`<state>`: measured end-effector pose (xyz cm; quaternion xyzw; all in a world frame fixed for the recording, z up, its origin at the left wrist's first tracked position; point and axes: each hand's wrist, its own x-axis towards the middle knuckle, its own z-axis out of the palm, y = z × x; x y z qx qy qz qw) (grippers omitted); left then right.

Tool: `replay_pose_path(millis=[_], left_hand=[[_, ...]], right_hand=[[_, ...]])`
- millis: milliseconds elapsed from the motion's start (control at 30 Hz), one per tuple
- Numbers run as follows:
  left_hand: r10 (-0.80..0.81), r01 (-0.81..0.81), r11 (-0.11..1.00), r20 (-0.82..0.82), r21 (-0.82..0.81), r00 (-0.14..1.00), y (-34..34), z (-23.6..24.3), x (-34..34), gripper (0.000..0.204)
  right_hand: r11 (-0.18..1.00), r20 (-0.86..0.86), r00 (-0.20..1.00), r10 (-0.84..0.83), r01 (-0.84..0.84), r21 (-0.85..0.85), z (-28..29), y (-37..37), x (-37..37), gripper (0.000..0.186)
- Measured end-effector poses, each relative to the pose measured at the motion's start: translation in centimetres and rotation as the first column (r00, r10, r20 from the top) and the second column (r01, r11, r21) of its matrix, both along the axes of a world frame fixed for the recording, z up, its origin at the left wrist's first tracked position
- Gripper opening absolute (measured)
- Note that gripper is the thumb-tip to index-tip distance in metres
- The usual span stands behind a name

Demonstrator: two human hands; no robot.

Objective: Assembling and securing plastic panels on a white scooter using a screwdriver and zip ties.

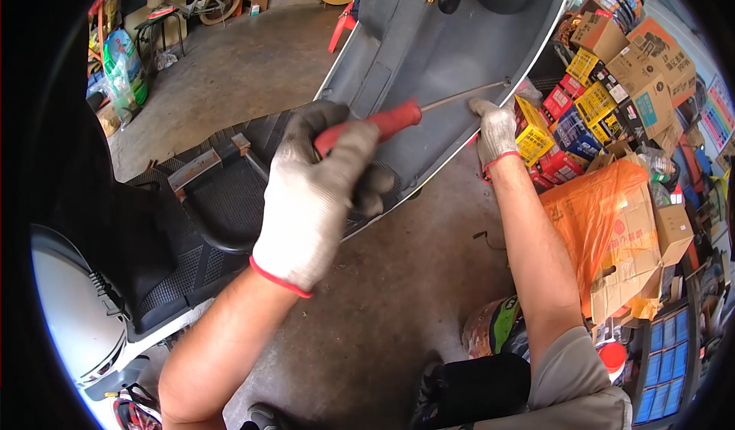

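Well below and left of the left fingers is white bodywork; nearer to them, on the same side, spreads a black textured footboard. The left hand, in a pale glove with a red cuff, has its fingers curled closed round the handle of a red screwdriver. Its shaft runs rightward from those fingers across a grey panel, the tip at a small dark spot near the panel's right edge, just above the right fingers. The right hand, gloved alike, touches that edge with bent fingers; how tightly they grip, I cannot tell. Just right of them sits a yellow box; below and right, an orange plastic bag.
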<state>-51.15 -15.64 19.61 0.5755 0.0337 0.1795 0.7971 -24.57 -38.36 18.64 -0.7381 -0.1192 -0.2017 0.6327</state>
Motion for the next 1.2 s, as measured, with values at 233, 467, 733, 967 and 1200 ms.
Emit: replay_pose_path(millis=[233,467,733,967,1200], left_hand=[[0.111,-0.306,0.746,0.343,0.592,0.933,0.1,-0.1,0.2,0.027],[-0.237,0.226,0.962,-0.058,-0.154,0.97,0.3,0.5,-0.5,0.042],[-0.049,0.046,0.987,0.017,0.155,0.999,-1.1,1.3,-0.7,0.027],[0.08,-0.186,0.843,0.224,0.504,0.971,-1.1,0.8,-0.2,0.02],[-0.019,-0.229,0.659,0.321,0.716,0.947,1.2,-1.0,1.1,0.018]], right_hand=[[0.996,-0.028,0.999,0.047,-0.044,0.08,0.1,0.2,-0.1,0.09],[0.997,0.059,0.997,0.05,-0.053,0.048,-1.3,0.2,0.1,0.079],[0.993,-0.046,0.992,-0.118,0.117,-0.019,-2.1,1.4,-2.3,0.088],[0.997,0.05,0.995,-0.082,0.082,-0.001,-3.4,0.5,-0.8,0.075],[0.948,-0.006,0.993,0.121,-0.118,-0.294,-6.2,-3.0,3.4,0.048]])
